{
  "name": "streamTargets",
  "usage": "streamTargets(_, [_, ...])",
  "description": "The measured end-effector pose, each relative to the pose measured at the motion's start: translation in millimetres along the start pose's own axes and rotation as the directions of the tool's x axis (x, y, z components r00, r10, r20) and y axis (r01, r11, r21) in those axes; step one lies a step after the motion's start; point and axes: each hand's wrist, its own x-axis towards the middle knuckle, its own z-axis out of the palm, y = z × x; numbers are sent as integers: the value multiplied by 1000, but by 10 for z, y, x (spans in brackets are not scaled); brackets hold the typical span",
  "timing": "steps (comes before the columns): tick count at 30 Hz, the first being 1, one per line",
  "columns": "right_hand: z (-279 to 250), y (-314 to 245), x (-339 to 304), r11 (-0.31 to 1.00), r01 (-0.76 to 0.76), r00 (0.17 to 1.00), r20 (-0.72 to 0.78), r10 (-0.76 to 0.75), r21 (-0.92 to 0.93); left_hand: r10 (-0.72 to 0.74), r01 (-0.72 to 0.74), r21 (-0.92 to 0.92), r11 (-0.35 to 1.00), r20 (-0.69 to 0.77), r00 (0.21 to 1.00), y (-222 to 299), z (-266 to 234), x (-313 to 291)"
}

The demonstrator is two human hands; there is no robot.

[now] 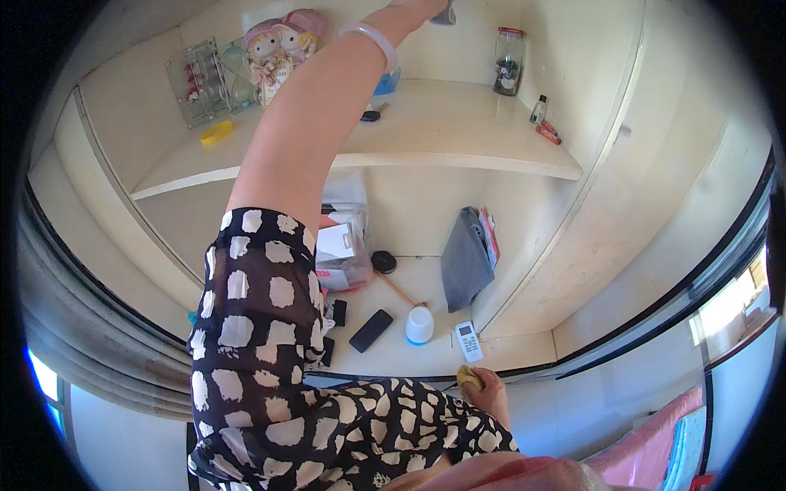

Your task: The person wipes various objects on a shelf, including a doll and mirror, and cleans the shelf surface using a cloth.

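The left hand [417, 6] reaches high on an outstretched arm [307, 131]; the right hand [491, 394] curls low.

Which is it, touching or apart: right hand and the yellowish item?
Touching. The head view shows the right hand curled against the yellowish item, with no gap where they meet.

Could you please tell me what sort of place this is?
It is most likely a room in a home, seen at a cream shelf unit. The decorative doll figurine, the red-lidded glass jar and the white remote control suggest this.
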Motion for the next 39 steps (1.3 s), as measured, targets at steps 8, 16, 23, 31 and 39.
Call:
streamTargets(8, [-100, 103, -49, 998, -58, 998, -12, 57, -18, -70, 74, 421, 904, -26, 997, -100, -582, 72])
streamTargets(16, [58, 214, 197, 999, -18, 1000, 13, 18, -34, -221, 207, -79, 975, -393, 893, -719, -921, 327])
streamTargets(23, [125, -44, 382, 999, 21, 994, 108, -24, 33, -303, 300, -516, 802, 80, 950, -215, -491, 89])
streamTargets(31, [-109, 124, 213, 995, -93, 995, 40, 92, 25, -53, 53, -7, 999, -22, 998, -101, 951, 357])
streamTargets(39, [-454, 487, -74, 985, -175, 982, -79, 174, -4, 23, -33, 72, 997, 129, 991, 66, 1418, 351])
